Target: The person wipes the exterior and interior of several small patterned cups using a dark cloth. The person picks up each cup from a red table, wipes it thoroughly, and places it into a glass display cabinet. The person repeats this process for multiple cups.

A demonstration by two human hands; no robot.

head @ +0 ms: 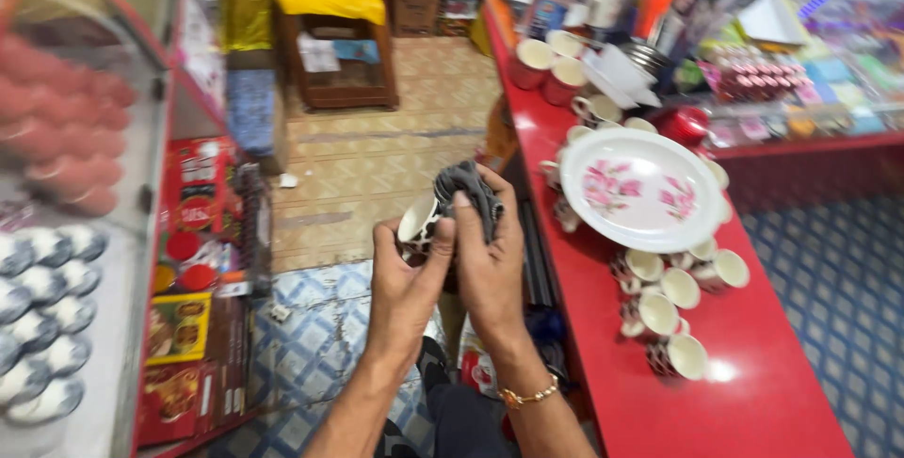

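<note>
I've got both hands up in front of me, just off the near edge of the red bench (753, 392). My left hand (407, 279) is wrapped around a small cup (415, 224), white inside, its mouth tipped away toward the tiled floor (377, 152). My right hand (490, 265) is clamped on a dark grey cloth (468, 192), pressing it against the cup's rim, thumb on top. A bead bracelet (530, 395) sits on that wrist. On the bench, to the right of my hands, a white plate with pink flowers (643, 190) rests on a cluster of matching cups (680, 287). More cups, red ones (551, 67), stand farther along the bench.
</note>
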